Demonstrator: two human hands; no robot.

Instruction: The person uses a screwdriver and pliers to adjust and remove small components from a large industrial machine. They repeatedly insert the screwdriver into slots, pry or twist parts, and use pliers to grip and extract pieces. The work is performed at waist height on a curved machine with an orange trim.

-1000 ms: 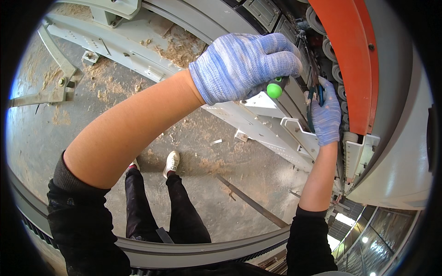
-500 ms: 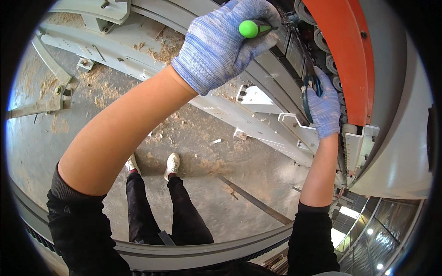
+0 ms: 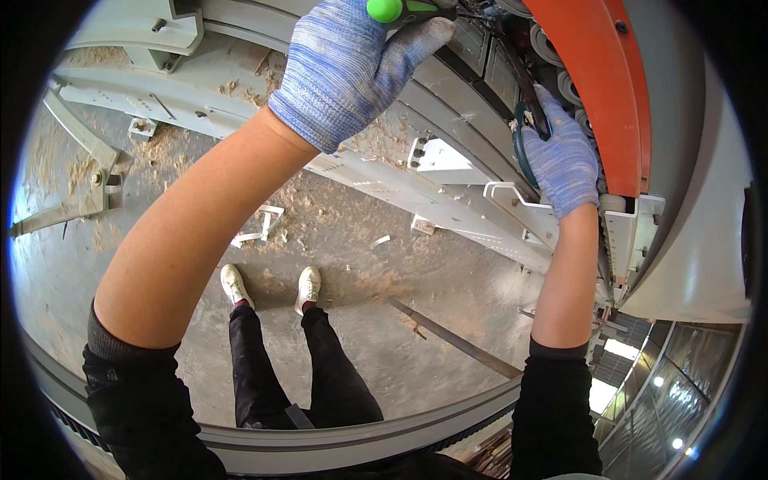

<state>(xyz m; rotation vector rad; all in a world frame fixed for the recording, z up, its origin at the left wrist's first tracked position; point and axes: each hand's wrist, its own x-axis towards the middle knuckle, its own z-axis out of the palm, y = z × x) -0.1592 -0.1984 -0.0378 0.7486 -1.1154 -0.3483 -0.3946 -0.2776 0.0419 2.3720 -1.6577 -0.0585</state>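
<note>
My left hand [image 3: 340,76], in a blue-and-white knit glove, is closed around a screwdriver [image 3: 386,10] with a green-and-black handle. Its green butt points toward me, and the shaft is hidden. To the right, my gloved right hand [image 3: 563,160] grips a pair of scissors [image 3: 524,148] by dark teal loop handles. Their dark blades run up between grey machine slats [image 3: 472,80] and a row of grey rollers [image 3: 566,86]. What the tips touch is too dark and cluttered to make out.
A curved orange guard [image 3: 612,96] borders the rollers on the right. Grey machine beams [image 3: 384,180] cross diagonally, with white brackets [image 3: 520,204] jutting out. Shavings and scraps litter the concrete floor [image 3: 336,232]. A metal bar [image 3: 456,340] lies near my feet.
My left hand with the screwdriver has shifted left and up in view. The right hand keeps its grip on the scissors and has moved slightly upward. The whole view has shifted a little.
</note>
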